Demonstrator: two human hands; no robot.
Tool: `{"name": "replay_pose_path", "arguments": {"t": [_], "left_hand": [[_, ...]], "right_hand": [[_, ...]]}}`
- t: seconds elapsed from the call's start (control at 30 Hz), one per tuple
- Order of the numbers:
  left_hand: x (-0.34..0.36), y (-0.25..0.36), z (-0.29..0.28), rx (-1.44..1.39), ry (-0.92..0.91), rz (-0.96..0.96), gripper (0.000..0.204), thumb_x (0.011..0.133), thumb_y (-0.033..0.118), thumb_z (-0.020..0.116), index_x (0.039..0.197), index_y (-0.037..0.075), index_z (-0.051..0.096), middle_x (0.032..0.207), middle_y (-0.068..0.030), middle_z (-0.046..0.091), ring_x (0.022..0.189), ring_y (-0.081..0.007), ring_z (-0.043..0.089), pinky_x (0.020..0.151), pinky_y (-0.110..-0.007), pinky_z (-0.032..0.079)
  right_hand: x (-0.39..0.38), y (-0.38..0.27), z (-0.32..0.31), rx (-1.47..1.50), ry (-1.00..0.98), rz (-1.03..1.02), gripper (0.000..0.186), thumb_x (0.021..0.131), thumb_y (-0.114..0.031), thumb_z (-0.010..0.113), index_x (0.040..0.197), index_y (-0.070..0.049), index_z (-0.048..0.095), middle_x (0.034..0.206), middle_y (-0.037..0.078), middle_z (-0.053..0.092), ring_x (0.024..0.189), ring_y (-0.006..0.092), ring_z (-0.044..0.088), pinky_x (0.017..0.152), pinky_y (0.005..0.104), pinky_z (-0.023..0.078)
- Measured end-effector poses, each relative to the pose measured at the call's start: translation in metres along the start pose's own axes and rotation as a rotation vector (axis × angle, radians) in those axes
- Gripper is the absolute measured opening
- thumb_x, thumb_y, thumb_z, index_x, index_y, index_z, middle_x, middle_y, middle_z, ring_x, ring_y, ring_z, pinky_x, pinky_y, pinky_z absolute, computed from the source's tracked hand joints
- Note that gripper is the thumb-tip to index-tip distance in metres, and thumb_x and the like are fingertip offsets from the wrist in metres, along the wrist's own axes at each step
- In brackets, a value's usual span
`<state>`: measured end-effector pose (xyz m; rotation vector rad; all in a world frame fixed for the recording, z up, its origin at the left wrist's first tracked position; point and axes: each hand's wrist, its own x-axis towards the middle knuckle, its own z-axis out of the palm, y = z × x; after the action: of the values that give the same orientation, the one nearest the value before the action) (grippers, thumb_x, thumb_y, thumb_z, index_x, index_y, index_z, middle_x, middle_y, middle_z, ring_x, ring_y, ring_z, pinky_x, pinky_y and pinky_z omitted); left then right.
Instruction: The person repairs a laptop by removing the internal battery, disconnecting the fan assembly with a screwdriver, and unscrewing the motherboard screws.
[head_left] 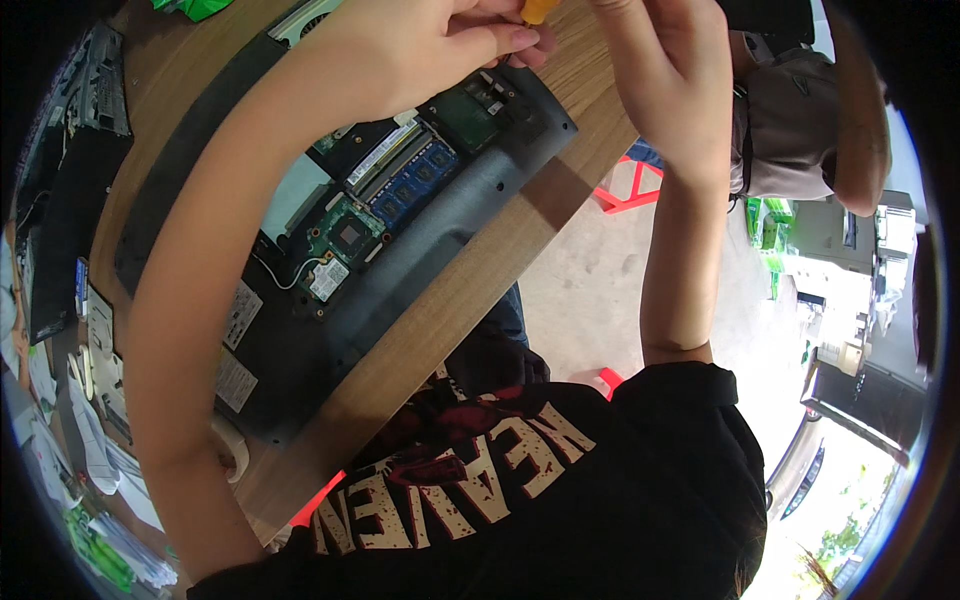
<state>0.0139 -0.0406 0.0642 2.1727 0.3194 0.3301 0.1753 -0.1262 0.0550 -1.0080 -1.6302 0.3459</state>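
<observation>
An upturned black laptop [300, 340] lies on the wooden table [440, 320] with its bottom cover off. A blue memory board [415, 180] and green circuit boards [345, 235] show inside. My left hand [420, 50] hovers over the laptop's far end, fingers pinched on an orange tool handle [535, 10] at the top edge. My right hand [670, 60] is raised just right of that handle with its fingers curled. The frame edge cuts off its fingertips, so its grip is unclear.
A roll of tape [232, 445] sits by the laptop's near corner. Papers, small tools and black laptop parts [70, 170] crowd the table's left side. A red stool [630, 185] stands beyond the table edge. Another person in a grey shirt [800, 120] is at the top right.
</observation>
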Motion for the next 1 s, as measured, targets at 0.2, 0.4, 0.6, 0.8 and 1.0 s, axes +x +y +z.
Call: {"name": "replay_pose_path", "arguments": {"t": [0.2, 0.4, 0.6, 0.8, 1.0], "left_hand": [[0.007, -0.012, 0.013, 0.083, 0.215, 0.087, 0.014, 0.086, 0.008, 0.063, 0.095, -0.001, 0.069, 0.082, -0.0150, 0.069, 0.077, -0.0175, 0.067, 0.072, -0.030, 0.051], [0.012, -0.015, 0.022, -0.026, 0.312, -0.059, 0.019, 0.083, 0.013, 0.071, 0.088, -0.005, 0.067, 0.074, -0.0125, 0.068, 0.068, -0.0130, 0.065, 0.065, -0.029, 0.051], [0.013, -0.007, 0.018, 0.036, 0.315, -0.207, 0.020, 0.083, 0.014, 0.072, 0.087, -0.005, 0.068, 0.074, -0.0125, 0.067, 0.065, -0.0142, 0.063, 0.063, -0.030, 0.050], [-0.014, -0.024, -0.002, 0.027, 0.189, -0.121, 0.029, 0.082, 0.012, 0.072, 0.105, -0.002, 0.063, 0.098, -0.0101, 0.067, 0.097, -0.0185, 0.065, 0.087, -0.029, 0.051], [-0.111, 0.017, -0.023, 0.348, 0.171, -0.272, 0.019, 0.083, 0.009, 0.066, 0.101, 0.001, 0.066, 0.092, -0.0103, 0.069, 0.087, -0.0212, 0.066, 0.079, -0.031, 0.050]], "right_hand": [[-0.009, -0.003, 0.010, -0.008, 0.043, 0.006, 0.030, 0.100, -0.019, 0.048, 0.118, 0.004, 0.056, 0.102, 0.008, 0.060, 0.088, 0.0138, 0.059, 0.078, 0.0256, 0.048], [-0.009, -0.005, 0.014, -0.054, 0.214, 0.119, 0.026, 0.090, -0.002, 0.061, 0.115, 0.004, 0.056, 0.101, 0.007, 0.059, 0.088, 0.0095, 0.059, 0.077, 0.0215, 0.048], [-0.009, 0.004, 0.021, -0.060, 0.201, -0.099, 0.029, 0.089, 0.004, 0.058, 0.115, 0.003, 0.046, 0.105, 0.011, 0.061, 0.097, 0.0163, 0.063, 0.081, 0.0263, 0.050], [-0.007, -0.003, 0.030, 0.112, 0.301, -0.006, 0.030, 0.084, 0.004, 0.060, 0.112, 0.006, 0.049, 0.103, 0.015, 0.062, 0.099, 0.0275, 0.064, 0.081, 0.0345, 0.052], [-0.045, -0.003, -0.008, -0.423, 0.234, -0.043, 0.028, 0.095, -0.012, 0.056, 0.115, -0.001, 0.041, 0.090, 0.018, 0.063, 0.078, 0.0208, 0.066, 0.063, 0.0284, 0.054]]}}
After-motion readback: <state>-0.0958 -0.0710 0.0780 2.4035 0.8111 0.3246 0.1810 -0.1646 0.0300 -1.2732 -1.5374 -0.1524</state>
